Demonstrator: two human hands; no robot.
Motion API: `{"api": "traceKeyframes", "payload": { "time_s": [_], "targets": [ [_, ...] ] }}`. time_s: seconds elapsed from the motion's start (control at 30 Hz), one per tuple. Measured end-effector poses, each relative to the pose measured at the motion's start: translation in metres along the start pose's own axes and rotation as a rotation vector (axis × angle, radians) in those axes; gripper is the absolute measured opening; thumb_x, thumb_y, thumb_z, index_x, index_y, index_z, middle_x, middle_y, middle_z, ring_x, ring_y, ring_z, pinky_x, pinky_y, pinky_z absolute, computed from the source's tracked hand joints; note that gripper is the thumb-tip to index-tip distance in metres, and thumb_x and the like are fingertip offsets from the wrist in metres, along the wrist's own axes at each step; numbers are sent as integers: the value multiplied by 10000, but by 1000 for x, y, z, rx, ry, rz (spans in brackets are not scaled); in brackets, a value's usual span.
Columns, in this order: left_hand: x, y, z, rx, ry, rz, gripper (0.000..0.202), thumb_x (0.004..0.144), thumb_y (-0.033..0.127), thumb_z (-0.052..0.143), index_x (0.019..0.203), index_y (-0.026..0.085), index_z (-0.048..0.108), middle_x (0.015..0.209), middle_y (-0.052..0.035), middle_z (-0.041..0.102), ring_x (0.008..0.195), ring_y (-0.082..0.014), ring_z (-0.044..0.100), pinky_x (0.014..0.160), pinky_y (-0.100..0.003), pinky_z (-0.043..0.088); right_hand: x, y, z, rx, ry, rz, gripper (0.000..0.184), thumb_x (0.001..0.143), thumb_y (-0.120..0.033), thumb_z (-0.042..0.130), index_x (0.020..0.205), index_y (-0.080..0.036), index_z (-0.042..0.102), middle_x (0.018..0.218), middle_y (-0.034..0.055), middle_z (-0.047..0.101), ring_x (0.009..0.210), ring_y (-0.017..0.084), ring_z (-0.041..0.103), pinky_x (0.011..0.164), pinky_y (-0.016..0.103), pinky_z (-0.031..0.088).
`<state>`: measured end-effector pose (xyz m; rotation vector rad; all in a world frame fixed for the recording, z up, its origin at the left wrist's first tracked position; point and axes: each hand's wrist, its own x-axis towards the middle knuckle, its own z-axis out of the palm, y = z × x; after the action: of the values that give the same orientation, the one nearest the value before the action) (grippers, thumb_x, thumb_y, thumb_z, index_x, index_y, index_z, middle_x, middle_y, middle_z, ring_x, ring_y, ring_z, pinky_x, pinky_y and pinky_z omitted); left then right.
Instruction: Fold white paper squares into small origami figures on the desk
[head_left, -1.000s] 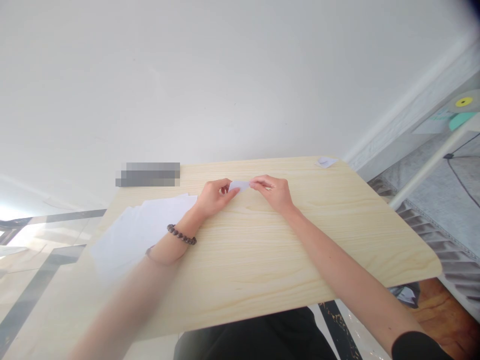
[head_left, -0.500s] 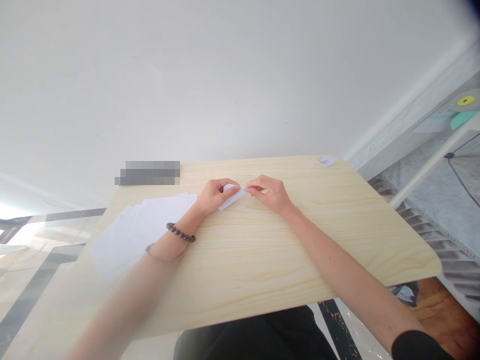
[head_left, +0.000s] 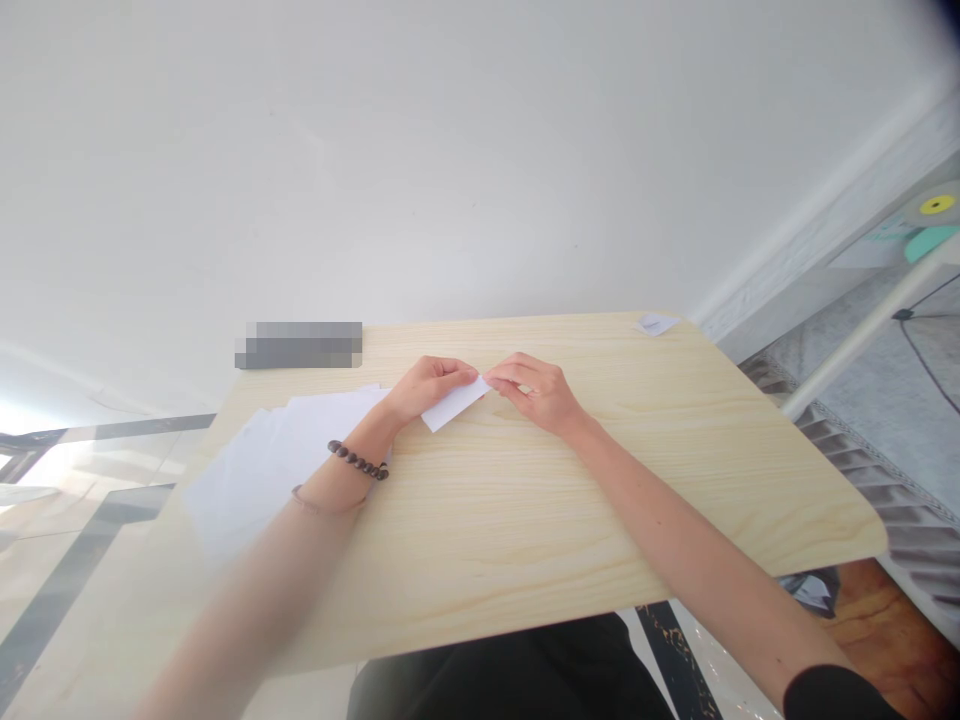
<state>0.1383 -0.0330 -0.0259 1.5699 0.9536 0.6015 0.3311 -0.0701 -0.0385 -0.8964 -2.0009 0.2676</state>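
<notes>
A small white folded paper piece [head_left: 451,404] lies tilted on the light wooden table [head_left: 525,520], between my two hands. My left hand [head_left: 424,387], with a dark bead bracelet on its wrist, pinches the paper's upper edge with fingers closed. My right hand [head_left: 532,388] pinches the paper's right tip with thumb and forefinger. Both hands rest low on the tabletop near its far middle.
A spread of white paper sheets [head_left: 277,455] lies on the table to the left of my left arm. A small folded paper [head_left: 654,323] sits at the table's far right corner. A white wall rises behind; a white rack and grey rug stand at right.
The paper has swung from a short level strip into a longer piece slanting down to the left. Both hands have shifted slightly toward each other.
</notes>
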Motion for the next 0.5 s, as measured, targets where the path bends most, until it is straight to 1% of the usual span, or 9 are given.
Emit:
{"api": "traceKeyframes", "payload": {
  "time_s": [0.1, 0.2, 0.3, 0.4, 0.5],
  "targets": [
    [1, -3, -2, -26, -31, 9, 310, 714, 428, 566, 782, 136, 645, 567, 5, 543, 461, -71, 440, 392, -184, 307, 0, 0, -1, 2, -8, 4, 168, 842, -267, 466, 870, -216, 623, 792, 30, 603, 692, 115, 557, 628, 252, 467],
    [2, -4, -2, -16, -25, 4, 320, 703, 444, 574, 769, 138, 643, 561, 7, 542, 459, -71, 442, 396, -186, 308, 0, 0, -1, 19, -13, 0, 159, 835, -256, 474, 857, -206, 623, 790, 31, 602, 698, 114, 557, 630, 254, 467],
    [3, -3, -1, 42, 12, -23, 326, 697, 454, 566, 759, 143, 644, 572, 3, 551, 458, -75, 448, 394, -188, 308, -1, -2, 0, 53, -17, 21, 152, 823, -267, 482, 833, -204, 620, 807, 32, 599, 709, 114, 556, 627, 251, 479],
    [2, -2, 1, 120, 66, -43, 341, 686, 466, 564, 775, 148, 649, 598, -4, 564, 465, -80, 457, 396, -187, 309, -2, -3, 0, 93, -23, 72, 134, 801, -274, 494, 816, -197, 602, 825, 30, 594, 716, 112, 549, 611, 242, 479],
    [1, -2, 4, 207, 112, -35, 355, 679, 477, 565, 807, 159, 657, 589, 7, 549, 467, -75, 436, 400, -182, 292, -3, -1, -1, 84, -41, 153, 98, 775, -245, 507, 806, -177, 571, 761, 10, 588, 669, 101, 525, 600, 232, 442]
  ]
}}
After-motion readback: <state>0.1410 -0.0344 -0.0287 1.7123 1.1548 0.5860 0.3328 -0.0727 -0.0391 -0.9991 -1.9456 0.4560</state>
